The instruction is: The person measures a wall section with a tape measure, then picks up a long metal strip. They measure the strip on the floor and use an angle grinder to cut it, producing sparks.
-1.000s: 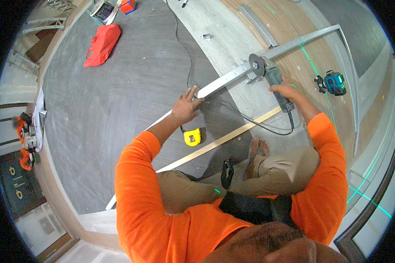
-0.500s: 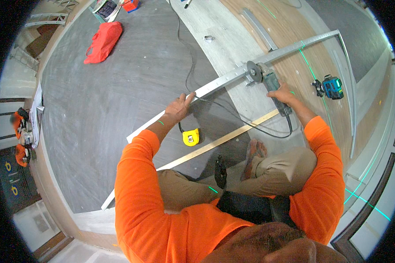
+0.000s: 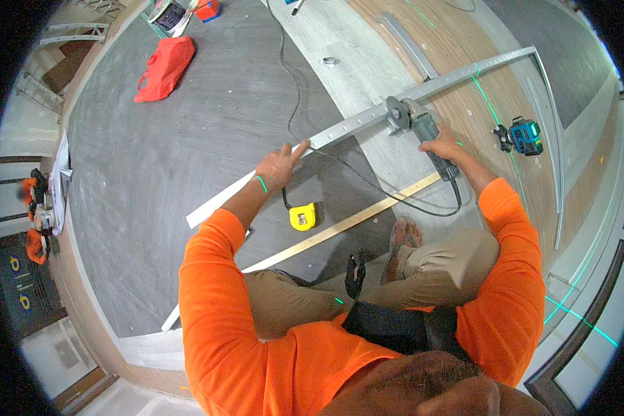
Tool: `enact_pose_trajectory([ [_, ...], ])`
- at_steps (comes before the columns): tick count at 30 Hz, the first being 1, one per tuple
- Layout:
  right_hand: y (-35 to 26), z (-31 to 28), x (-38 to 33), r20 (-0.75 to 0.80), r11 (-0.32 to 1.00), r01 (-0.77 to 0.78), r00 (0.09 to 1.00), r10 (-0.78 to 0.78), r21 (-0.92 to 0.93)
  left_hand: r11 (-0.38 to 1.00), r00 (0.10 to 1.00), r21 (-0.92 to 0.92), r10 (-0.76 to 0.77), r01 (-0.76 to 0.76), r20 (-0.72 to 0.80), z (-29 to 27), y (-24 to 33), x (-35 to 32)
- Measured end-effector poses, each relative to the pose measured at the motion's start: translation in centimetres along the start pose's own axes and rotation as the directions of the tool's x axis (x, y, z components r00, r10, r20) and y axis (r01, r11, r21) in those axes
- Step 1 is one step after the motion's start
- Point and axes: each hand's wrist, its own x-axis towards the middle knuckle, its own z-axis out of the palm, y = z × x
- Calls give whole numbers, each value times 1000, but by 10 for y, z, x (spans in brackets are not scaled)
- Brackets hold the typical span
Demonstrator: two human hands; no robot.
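A long pale metal channel (image 3: 357,123) lies slantwise in front of me, with small holes or marks along its face. My left hand (image 3: 279,168) grips it left of the middle, index finger stretched along it. My right hand (image 3: 442,144) is wrapped round the body of an angle grinder (image 3: 424,126). Its grey disc (image 3: 397,112) is at the channel's near edge; whether they touch I cannot tell. The grinder's black cord (image 3: 402,200) loops leftward under the channel. A yellow tape measure (image 3: 302,217) lies just below my left hand.
A wooden strip (image 3: 340,223) lies near my legs. To the right stands a blue laser level (image 3: 525,136) casting green lines. A short metal channel (image 3: 405,45) lies beyond the long one. Farther left are a red bag (image 3: 165,69) and a bucket (image 3: 166,14).
The channel's near-left end has shifted slightly left, and my left hand has turned a little with it. The grinder has edged slightly to the left.
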Motion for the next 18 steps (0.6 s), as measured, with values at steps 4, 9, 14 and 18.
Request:
enact_pose_trajectory([
  [4,-3,2,-4,-44,1000,-4,999,4,0,1000,1000,1,0,0,-2,-8,2,-3],
  [9,-9,-4,-4,27,1000,-16,1000,15,12,1000,1000,13,-3,3,-23,-9,1,-5],
  [14,-7,0,-3,-22,1000,18,1000,-18,10,1000,1000,17,1,-1,-1,-18,4,-7],
  [18,-3,2,0,-7,1000,-3,1000,3,-9,999,998,45,-30,27,55,-26,10,-6],
])
